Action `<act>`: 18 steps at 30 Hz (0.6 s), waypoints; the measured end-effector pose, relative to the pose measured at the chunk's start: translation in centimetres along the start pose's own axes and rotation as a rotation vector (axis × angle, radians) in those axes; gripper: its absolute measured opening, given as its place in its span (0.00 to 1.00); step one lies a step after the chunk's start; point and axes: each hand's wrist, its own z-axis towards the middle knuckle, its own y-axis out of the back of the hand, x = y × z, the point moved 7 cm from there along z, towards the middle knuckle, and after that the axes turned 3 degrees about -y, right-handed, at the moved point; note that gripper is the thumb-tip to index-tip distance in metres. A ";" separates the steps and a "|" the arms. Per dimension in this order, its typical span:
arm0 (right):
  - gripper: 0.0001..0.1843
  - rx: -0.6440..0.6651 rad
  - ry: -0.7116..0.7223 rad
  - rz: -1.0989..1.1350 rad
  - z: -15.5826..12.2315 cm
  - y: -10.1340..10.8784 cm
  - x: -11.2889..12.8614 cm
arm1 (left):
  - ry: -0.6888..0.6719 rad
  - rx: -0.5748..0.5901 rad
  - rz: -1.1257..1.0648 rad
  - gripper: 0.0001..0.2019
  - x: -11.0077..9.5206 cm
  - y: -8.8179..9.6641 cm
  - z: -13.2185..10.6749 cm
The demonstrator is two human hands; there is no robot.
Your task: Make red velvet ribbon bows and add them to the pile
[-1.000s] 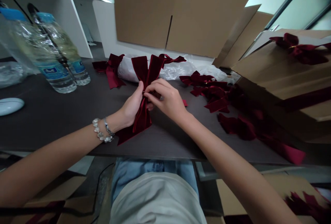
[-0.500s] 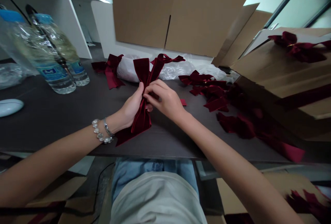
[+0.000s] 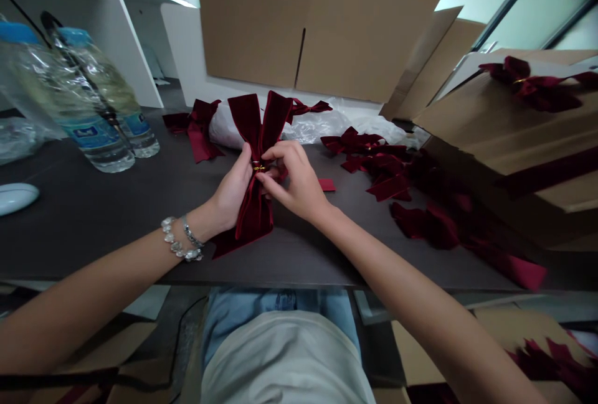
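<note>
A dark red velvet bow (image 3: pixel 255 208) is held upright over the table between both hands. My left hand (image 3: pixel 233 187) is closed around its left side, thumb by the middle. Around the bow's middle runs a thin gold tie (image 3: pixel 258 167). My right hand (image 3: pixel 296 180) has its thumb and forefinger at the right of that tie, apart from each other; its other fingers curl behind the bow, partly hidden. Just right of it, a short red ribbon piece (image 3: pixel 327 185) lies on the table.
Several finished bows (image 3: pixel 374 155) lie on the dark table (image 3: pixel 154 223) at the right. Another bow (image 3: pixel 200 127) lies behind, beside clear plastic wrapping (image 3: pixel 311 127). Wrapped water bottles (image 3: pixel 100 136) and a white mouse (image 3: pixel 17 197) are at left. Cardboard boxes (image 3: pixel 327 24) stand behind and at right.
The right thumb and forefinger have parted, and the gold tie now shows between them. The bow's upper loops have turned more toward me and spread wider.
</note>
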 end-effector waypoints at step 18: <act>0.10 0.081 0.070 -0.214 0.3 -0.1 1.1 | -0.055 -0.064 0.003 0.18 1.2 1.0 0.4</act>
